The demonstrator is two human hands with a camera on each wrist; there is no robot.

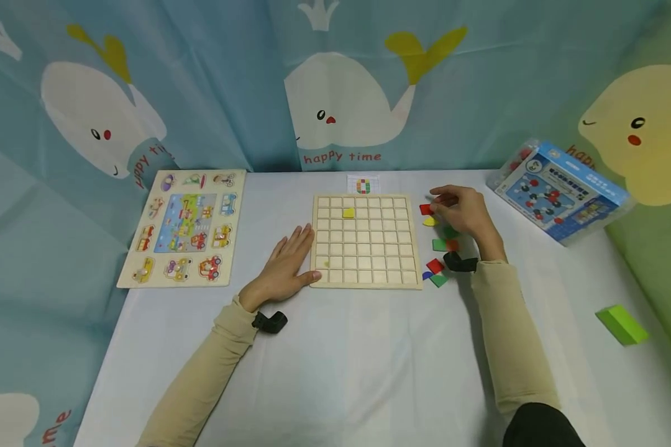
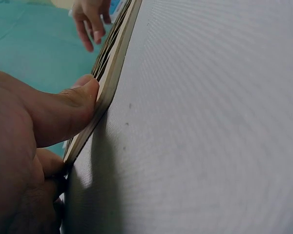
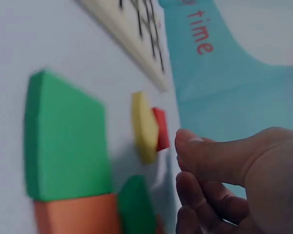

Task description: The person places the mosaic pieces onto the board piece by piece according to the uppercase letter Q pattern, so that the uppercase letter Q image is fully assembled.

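Observation:
A wooden grid board (image 1: 363,251) lies on the white table, with a yellow piece (image 1: 348,213) in one of its upper cells. My left hand (image 1: 284,270) rests at the board's left side, fingers extended, thumb on the lower left corner. To the right of the board, my right hand (image 1: 463,210) hovers at a red piece (image 1: 425,210), thumb and fingers bent loosely, a gap between their tips in the right wrist view. Just below that lie a yellow piece (image 3: 145,127), a green piece (image 3: 68,139) and an orange piece (image 3: 80,214).
More pieces, including a red one (image 1: 435,266) and a green one (image 1: 438,280), lie lower along the board's right side. A pattern card (image 1: 371,184) sits behind the board. A picture puzzle (image 1: 181,230) is at left; a blue box (image 1: 561,192) and green block (image 1: 622,325) are at right.

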